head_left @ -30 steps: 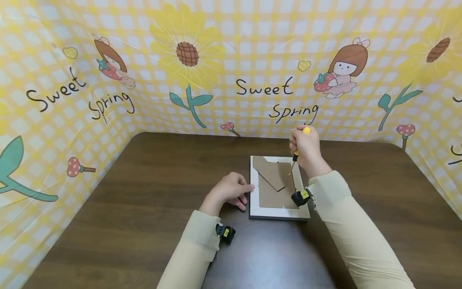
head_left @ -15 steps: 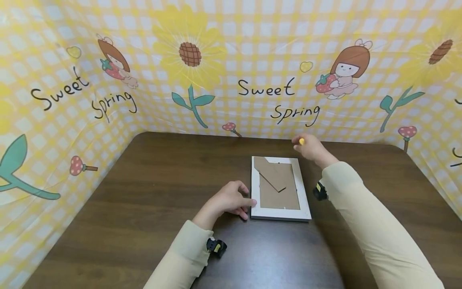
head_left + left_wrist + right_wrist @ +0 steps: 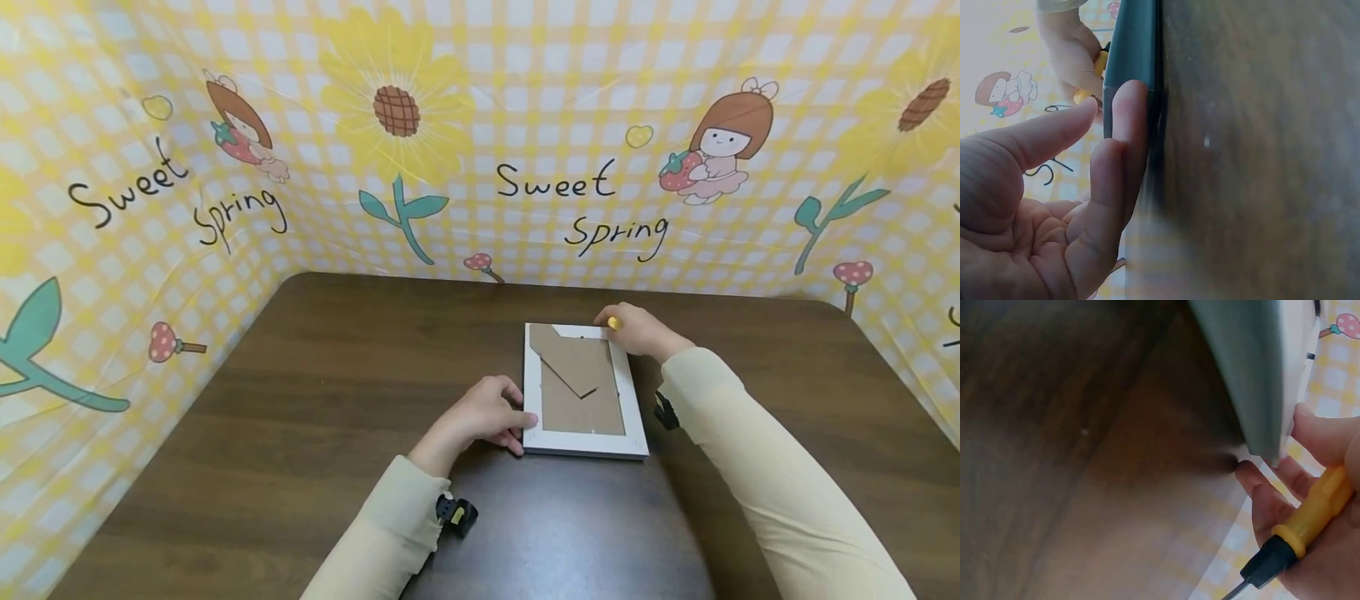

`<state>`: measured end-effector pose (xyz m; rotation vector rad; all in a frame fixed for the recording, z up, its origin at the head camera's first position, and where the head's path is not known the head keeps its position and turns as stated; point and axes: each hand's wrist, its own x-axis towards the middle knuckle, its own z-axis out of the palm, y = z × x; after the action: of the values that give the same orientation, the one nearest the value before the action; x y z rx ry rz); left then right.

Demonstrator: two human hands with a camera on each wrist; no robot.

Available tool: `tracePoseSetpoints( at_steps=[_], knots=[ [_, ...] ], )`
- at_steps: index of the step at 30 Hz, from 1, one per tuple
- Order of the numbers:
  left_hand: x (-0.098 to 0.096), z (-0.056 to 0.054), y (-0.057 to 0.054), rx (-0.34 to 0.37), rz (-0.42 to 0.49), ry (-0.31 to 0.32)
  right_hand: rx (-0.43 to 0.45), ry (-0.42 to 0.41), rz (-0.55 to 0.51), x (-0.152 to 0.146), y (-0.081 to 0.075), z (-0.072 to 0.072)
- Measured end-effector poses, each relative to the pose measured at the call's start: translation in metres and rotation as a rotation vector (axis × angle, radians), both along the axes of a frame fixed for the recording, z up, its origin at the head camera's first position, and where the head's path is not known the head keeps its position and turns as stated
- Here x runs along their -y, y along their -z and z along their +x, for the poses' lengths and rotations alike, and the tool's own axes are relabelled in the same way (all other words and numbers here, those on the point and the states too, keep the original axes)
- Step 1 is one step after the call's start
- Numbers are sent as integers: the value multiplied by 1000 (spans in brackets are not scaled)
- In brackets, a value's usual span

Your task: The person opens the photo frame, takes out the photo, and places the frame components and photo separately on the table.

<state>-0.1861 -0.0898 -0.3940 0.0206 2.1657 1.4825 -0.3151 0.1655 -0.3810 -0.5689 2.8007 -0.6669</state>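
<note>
A picture frame [image 3: 634, 417] lies face down on the table in the head view, its white border round a brown backing board [image 3: 573, 417]. A pointed brown stand flap [image 3: 564, 357] lies flat on that board. My left hand [image 3: 482, 414] holds the frame's left edge near the lower corner, thumb on the border and fingers along the dark side. In my right hand [image 3: 643, 332] is a yellow-handled screwdriver [image 3: 1313, 515], tucked against the palm, its shaft pointing away from the frame. The right thumb and fingertips are at the frame's far right corner.
The brown wooden table [image 3: 337, 400] has rounded far corners. A yellow checked cloth [image 3: 450, 217] with flowers and lettering hangs behind it and along its left side. A black camera [image 3: 457, 514] is strapped to the left wrist.
My right hand drew the screwdriver off the frame's right side, then came down to the far right corner. My left hand slid nearer the lower corner.
</note>
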Motion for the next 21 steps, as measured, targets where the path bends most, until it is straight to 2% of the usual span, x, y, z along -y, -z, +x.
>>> tracePoseSetpoints(
  at_steps=[9, 21],
  knots=[
    [-2, -3, -1, -9, -49, -5, 16, 13, -1, 5, -1, 3],
    [-4, -7, -6, -58, -117, -1, 28, 117, 50, 7, -4, 5]
  ],
)
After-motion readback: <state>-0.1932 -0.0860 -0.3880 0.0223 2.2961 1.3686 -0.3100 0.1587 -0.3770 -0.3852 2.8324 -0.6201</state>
